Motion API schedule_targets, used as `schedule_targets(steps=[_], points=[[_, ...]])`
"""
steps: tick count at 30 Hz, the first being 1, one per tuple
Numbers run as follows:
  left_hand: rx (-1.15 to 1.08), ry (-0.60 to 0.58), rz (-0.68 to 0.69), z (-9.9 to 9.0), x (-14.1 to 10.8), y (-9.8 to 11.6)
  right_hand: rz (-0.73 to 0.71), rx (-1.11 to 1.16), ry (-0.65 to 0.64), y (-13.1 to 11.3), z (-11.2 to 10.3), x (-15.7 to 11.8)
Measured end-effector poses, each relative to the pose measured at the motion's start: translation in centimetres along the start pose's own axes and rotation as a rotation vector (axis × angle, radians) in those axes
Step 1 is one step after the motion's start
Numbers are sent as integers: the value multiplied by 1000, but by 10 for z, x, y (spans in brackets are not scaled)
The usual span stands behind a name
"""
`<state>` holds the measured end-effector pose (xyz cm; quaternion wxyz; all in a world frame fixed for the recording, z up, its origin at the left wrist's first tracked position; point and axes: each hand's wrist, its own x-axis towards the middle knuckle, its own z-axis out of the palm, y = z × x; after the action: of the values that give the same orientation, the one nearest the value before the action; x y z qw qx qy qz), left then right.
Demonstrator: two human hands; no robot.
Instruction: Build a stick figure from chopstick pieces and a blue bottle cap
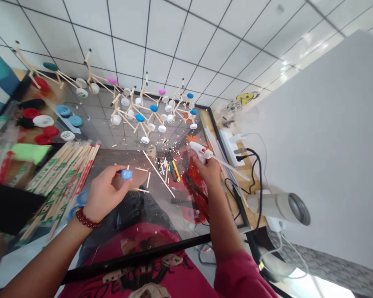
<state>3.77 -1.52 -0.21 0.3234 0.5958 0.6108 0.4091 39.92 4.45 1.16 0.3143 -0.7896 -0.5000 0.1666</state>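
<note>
- I took the green-and-yellow-handled cutters [175, 170] as my landmark and read everything on my head feed from there.
- Left of the cutters, I had the blue cap [126, 174] in my left hand [104, 192], pinched between thumb and fingers, with a short stick end showing at its top.
- To their right and slightly beyond, my right hand [209, 167] was closed around the white glue gun [199, 150]; I couldn't tell whether a finger pressed its trigger.
- Beyond the cutters stood the stick-and-cap pieces [153, 108], several of them; I judged most of these fully joined.
- By comparison, the piece in my left hand looked barely begun: one cap, one visible bit of stick, no wheel-like white caps on it.
- Beside the cutters, on their left, lay a long bare stick [158, 174] and short cut lengths [148, 179], all unjoined.
- Well to their left, the wrapped chopsticks [54, 178] and loose red caps [51, 131] looked like unused stock.
- Just right of them sat the larger pliers [199, 192], out of both hands.
</note>
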Motion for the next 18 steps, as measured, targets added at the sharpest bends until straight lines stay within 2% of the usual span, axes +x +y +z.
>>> schedule_targets(steps=[4, 7, 10, 12, 15, 18], points=[[-588, -53, -335, -1, -6, 9, -84, 204, -3, -12, -12, -25], [-851, -102, -525, 0, -8, 19, -156, 433, -132, -27, -18, -61], [-928, -117, -591, 2, -8, 26, -167, 536, -385, -39, -13, -100], [-925, -120, -596, 3, -9, 27, -219, 533, -472, -40, -6, -121], [-902, -101, -582, 5, -10, 25, -313, 450, -457, -34, 4, -139], [-898, -71, -569, 5, -11, 22, -353, 377, -425, -29, 10, -143]])
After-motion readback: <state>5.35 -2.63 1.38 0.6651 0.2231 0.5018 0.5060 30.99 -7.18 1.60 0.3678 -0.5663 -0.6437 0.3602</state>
